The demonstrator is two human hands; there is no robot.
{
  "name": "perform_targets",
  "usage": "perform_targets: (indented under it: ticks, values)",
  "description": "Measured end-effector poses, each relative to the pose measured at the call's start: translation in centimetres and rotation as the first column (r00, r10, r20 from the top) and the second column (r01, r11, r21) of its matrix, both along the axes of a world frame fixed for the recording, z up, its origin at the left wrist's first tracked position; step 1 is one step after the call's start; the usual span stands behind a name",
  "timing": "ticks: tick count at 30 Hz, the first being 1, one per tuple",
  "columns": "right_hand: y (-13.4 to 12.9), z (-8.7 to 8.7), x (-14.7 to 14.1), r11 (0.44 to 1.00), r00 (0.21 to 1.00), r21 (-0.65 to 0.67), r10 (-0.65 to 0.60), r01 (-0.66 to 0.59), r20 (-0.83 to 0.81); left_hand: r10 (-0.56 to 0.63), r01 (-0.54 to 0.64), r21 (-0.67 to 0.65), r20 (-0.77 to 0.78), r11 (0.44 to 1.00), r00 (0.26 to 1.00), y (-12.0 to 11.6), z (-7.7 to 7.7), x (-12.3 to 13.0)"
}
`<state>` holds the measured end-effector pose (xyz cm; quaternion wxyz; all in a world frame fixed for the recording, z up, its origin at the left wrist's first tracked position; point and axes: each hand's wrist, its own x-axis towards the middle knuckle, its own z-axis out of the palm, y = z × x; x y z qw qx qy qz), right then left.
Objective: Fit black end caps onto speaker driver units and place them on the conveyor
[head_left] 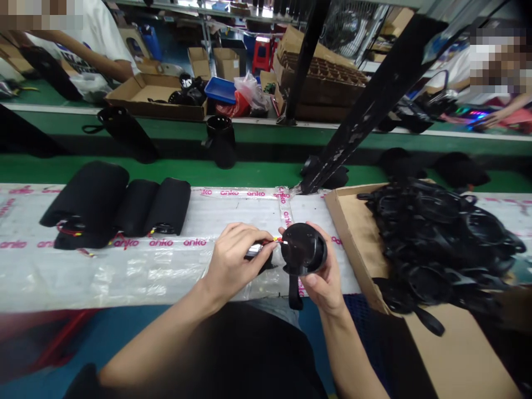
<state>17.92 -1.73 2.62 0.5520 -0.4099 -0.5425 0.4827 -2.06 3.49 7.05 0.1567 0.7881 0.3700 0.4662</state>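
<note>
The left hand point(236, 257) — fingers pinching a small wire point(277, 240) — is beside the right hand point(326, 271), its fingers curled around a round black part point(302, 249), bottom middle.

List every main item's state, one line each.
Left hand: closed, pinching wires
Thin red-and-yellow wires: pinched at fingertips
Right hand: gripping cap
Round black cap with strap: held up
Soft black cylinders: lying down
Shallow brown cardboard box: open, heaped
Rectangular blue plastic tray: uncovered
</note>
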Motion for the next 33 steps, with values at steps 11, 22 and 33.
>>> perform_targets:
  ticks: [11,22,33]
  values:
    - [1.0,2.2,1.9,0.991,0.979,0.055,0.112,-0.123,0.171,-0.131,0.138,0.059,-0.115,0.989,0.985,1.1,0.1,-0.9]
    - [1.1,2.6,1.7,0.991,0.978,0.050,0.113,-0.123,0.178,-0.173,0.174,-0.003,-0.144,0.985,0.974,1.3,0.7,-0.6]
    - [2.3,4.8,3.2,0.953,0.942,-0.020,0.301,-0.302,0.147,-0.240,0.240,-0.027,-0.224,0.970,0.944,2.0,0.7,-0.9]
